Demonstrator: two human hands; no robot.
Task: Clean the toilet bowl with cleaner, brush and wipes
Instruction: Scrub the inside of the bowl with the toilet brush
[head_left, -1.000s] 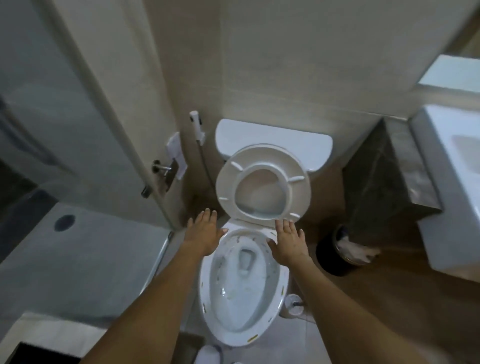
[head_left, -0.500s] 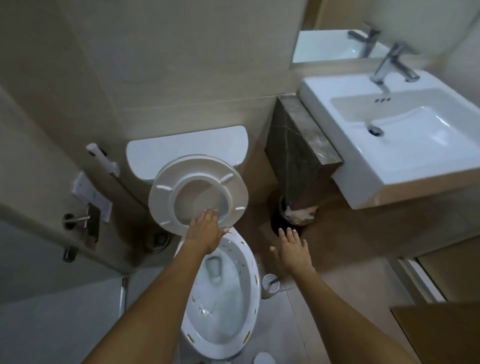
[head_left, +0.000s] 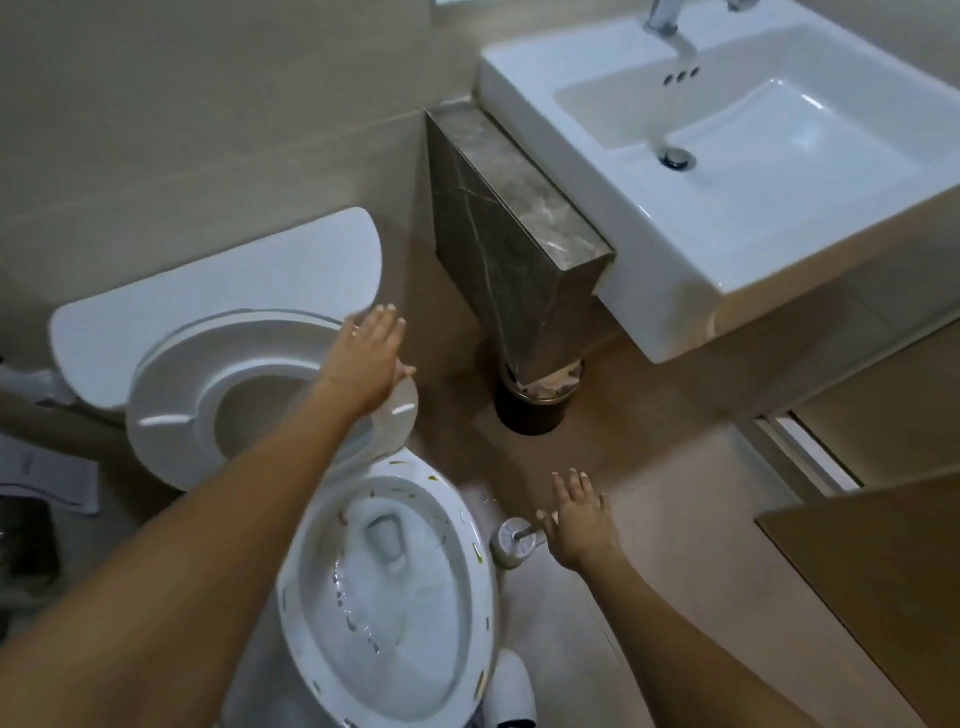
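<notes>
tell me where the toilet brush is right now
In the head view the toilet brush stands in its holder on the floor just right of the toilet bowl, directly beside the right hand.

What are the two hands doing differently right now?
The left hand lies with straight fingers on the raised toilet seat; the right hand is touching nothing that I can make out. The left hand is up by the cistern; the right hand is low, over the floor beside the toilet brush holder. Both have straight, spread fingers and grip nothing.
</notes>
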